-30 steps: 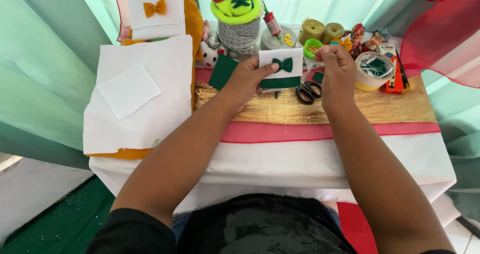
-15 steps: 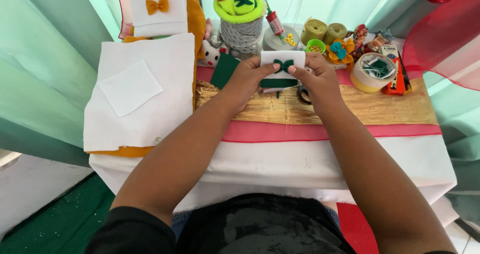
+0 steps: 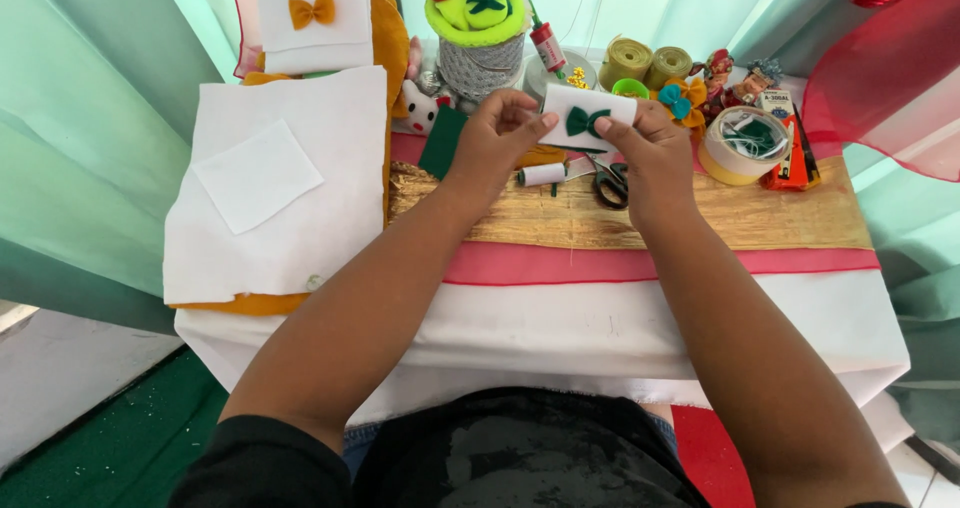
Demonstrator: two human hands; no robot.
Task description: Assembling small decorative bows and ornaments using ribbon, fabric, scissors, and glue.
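Both hands hold up a small white felt pouch (image 3: 588, 118) with a green bow on its front, above the table's far middle. My left hand (image 3: 497, 138) grips its left end with thumb and fingers. My right hand (image 3: 652, 153) pinches its right end. Below the pouch lie a white thread spool (image 3: 542, 175) and black-handled scissors (image 3: 608, 182) on a gold fabric strip (image 3: 760, 218). A dark green felt piece (image 3: 441, 140) lies left of my left hand.
White felt sheets (image 3: 280, 183) lie stacked at the left over orange felt. A white pouch with an orange bow (image 3: 315, 23) stands at the back left. Ribbon rolls (image 3: 645, 63), a tape roll (image 3: 742, 145), a decorated jar (image 3: 480, 38) and small trinkets crowd the back edge.
Both hands lifted the white pouch with the green bow off the table. My right hand shifted from the scissors area onto the pouch's right end.
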